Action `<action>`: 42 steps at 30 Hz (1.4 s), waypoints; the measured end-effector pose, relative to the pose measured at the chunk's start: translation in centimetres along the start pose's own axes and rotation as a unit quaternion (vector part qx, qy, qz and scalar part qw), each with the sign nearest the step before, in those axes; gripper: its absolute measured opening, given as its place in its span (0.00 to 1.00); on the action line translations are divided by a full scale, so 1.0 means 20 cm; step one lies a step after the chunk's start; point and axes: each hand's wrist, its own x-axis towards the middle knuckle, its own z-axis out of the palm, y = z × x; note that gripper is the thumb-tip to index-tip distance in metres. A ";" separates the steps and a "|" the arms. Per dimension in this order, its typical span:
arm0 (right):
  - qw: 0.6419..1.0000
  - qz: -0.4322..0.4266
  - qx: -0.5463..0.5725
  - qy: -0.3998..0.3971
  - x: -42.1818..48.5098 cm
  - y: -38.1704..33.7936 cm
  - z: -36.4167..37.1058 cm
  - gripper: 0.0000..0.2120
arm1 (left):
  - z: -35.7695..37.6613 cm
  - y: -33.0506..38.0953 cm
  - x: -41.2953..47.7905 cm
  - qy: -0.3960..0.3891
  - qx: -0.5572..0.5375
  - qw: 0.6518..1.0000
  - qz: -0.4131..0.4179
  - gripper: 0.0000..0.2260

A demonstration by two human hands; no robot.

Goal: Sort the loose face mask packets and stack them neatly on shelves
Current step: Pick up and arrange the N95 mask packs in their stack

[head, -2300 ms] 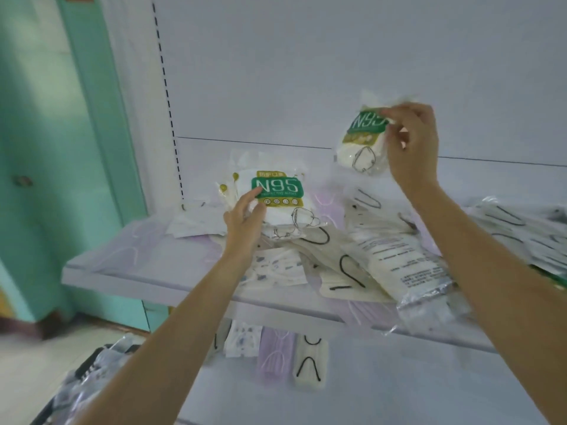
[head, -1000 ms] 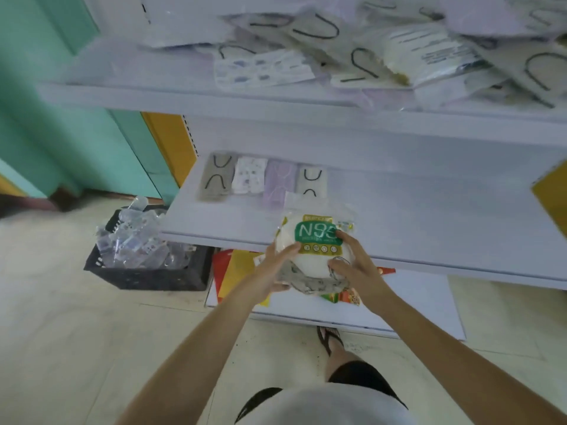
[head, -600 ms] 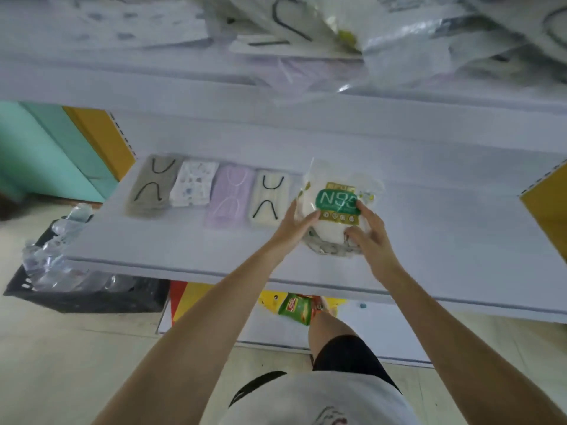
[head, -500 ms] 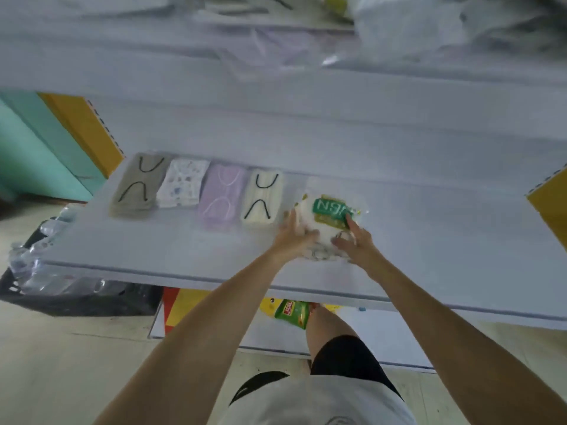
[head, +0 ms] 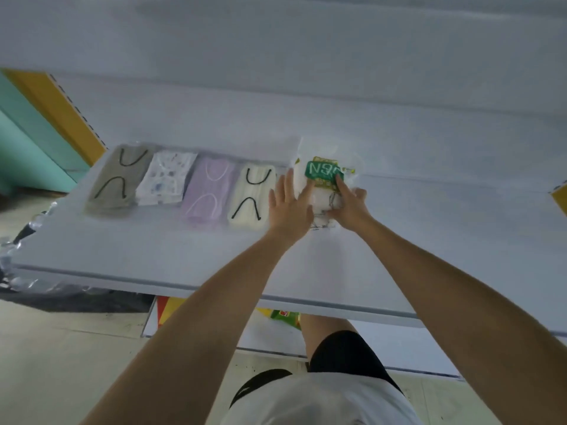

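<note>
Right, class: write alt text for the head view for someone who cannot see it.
The left hand and right hand rest on an N95 packet on a white shelf, right of a row of four mask stacks: grey, patterned, lilac, cream.

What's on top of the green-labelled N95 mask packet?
The left hand lies flat on the clear green-labelled N95 mask packet; the right hand presses fingers on its label. Both hands hide its lower half.

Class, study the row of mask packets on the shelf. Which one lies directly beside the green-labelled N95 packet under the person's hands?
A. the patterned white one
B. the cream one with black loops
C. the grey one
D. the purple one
B: the cream packet is the last in the row, lying immediately left of the N95 packet.
</note>
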 end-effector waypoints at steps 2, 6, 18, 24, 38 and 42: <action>1.000 -0.001 -0.024 -0.001 0.06 -0.05 -0.01 0.42 | 0.00 -0.02 0.00 -0.008 0.054 0.997 0.049 0.24; 0.997 -0.040 -0.064 -0.005 0.14 -0.11 -0.02 0.43 | 0.00 -0.07 -0.01 -0.066 0.104 0.988 0.088 0.23; 0.976 -0.057 -0.204 -0.056 -0.04 0.05 -0.02 0.58 | 0.07 -0.02 -0.07 -0.059 0.208 0.960 0.177 0.17; 0.964 -0.069 -0.256 0.016 0.02 0.00 0.01 0.45 | 0.12 -0.07 -0.05 -0.122 0.223 0.960 0.115 0.23; 0.954 -0.084 -0.286 -0.016 -0.41 -0.01 -0.08 0.36 | -0.10 -0.09 -0.37 -0.174 0.102 0.978 0.055 0.23; 0.920 -0.204 -0.330 -0.051 -0.78 -0.15 -0.14 0.31 | -0.37 -0.14 -0.63 -0.125 0.107 0.980 0.109 0.23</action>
